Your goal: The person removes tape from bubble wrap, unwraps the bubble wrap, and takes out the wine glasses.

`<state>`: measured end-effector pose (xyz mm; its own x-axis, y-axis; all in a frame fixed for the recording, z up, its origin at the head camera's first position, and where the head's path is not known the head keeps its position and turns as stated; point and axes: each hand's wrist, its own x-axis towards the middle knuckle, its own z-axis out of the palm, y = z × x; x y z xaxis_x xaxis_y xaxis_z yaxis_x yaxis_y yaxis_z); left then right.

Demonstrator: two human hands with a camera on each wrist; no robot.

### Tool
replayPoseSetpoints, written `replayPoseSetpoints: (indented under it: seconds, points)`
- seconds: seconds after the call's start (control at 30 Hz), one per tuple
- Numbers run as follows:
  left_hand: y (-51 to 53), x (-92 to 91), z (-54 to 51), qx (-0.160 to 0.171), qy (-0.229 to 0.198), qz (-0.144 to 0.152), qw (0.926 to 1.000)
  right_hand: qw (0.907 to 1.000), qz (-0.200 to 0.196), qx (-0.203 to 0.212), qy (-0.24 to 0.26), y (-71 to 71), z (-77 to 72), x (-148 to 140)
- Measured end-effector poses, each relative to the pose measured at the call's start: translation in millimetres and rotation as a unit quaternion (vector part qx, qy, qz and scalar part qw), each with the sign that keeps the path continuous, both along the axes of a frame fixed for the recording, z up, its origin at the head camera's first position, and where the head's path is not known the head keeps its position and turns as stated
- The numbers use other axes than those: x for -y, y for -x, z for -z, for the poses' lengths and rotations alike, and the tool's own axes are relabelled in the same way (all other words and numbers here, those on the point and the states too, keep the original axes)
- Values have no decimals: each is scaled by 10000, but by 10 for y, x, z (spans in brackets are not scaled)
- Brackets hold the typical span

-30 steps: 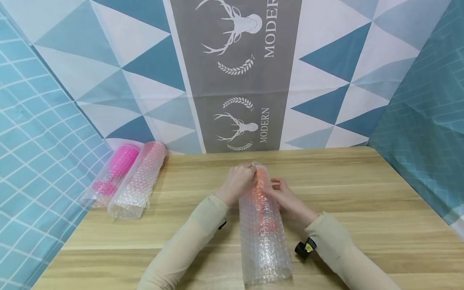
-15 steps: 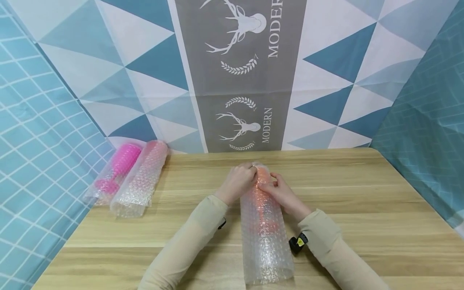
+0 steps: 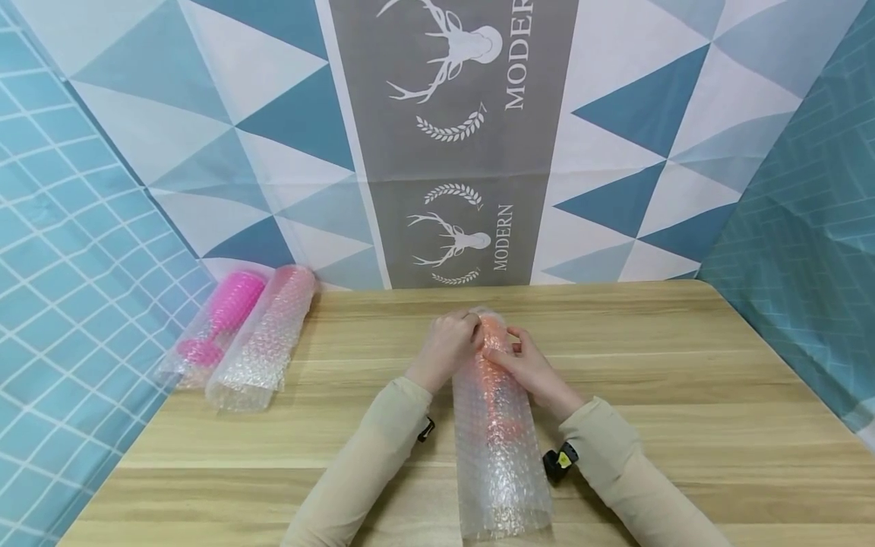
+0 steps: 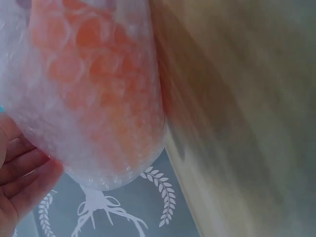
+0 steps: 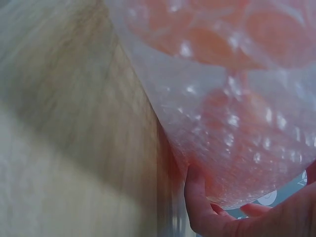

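Note:
An orange goblet-shaped object (image 3: 491, 365) lies inside a roll of bubble wrap (image 3: 502, 486) in the middle of the table. Through the wrap, the right wrist view shows its wide round part and narrow stem. My left hand (image 3: 446, 348) pinches the far end of the wrap from the left. From the other side my right hand (image 3: 536, 372) grips the roll, thumb on top and fingers along its right edge. In the left wrist view, fingers (image 4: 32, 173) touch the wrap's rounded end. A curled thumb (image 5: 197, 195) presses the wrapped end in the right wrist view.
Two more bubble-wrapped rolls lie at the table's far left: a bright pink goblet-shaped one (image 3: 222, 315) and a paler pink one (image 3: 263, 342). The wooden table (image 3: 656, 365) meets a patterned backdrop (image 3: 472, 159) behind and tiled-print sheets on both sides.
My right hand has slid slightly left, and its thumb has come onto the top of the roll. The left hand keeps its hold at the far end.

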<state>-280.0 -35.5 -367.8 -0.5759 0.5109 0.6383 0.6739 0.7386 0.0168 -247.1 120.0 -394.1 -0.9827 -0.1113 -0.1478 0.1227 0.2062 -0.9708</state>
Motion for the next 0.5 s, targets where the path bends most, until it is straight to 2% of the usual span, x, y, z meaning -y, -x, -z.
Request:
replayPoseSetpoints:
  seconds: [0.07,0.13,0.27,0.37,0.5]
  points:
    - [-5,4,18,13,-127,1,9999,10000,-7,-8,46,-9,-9,6]
    - [-9,8,35,-12,-230,-10,9997,10000,-21,21,71,-63,-93,29]
    - [-12,10,56,-30,-344,-65,9994,10000,-24,23,25,-80,-108,40]
    - [-9,6,64,-16,-414,-99,9991,10000,2,2,6,-40,-40,31]
    - [-2,6,73,14,-540,-145,9984,10000,12,-22,17,-28,-33,34]
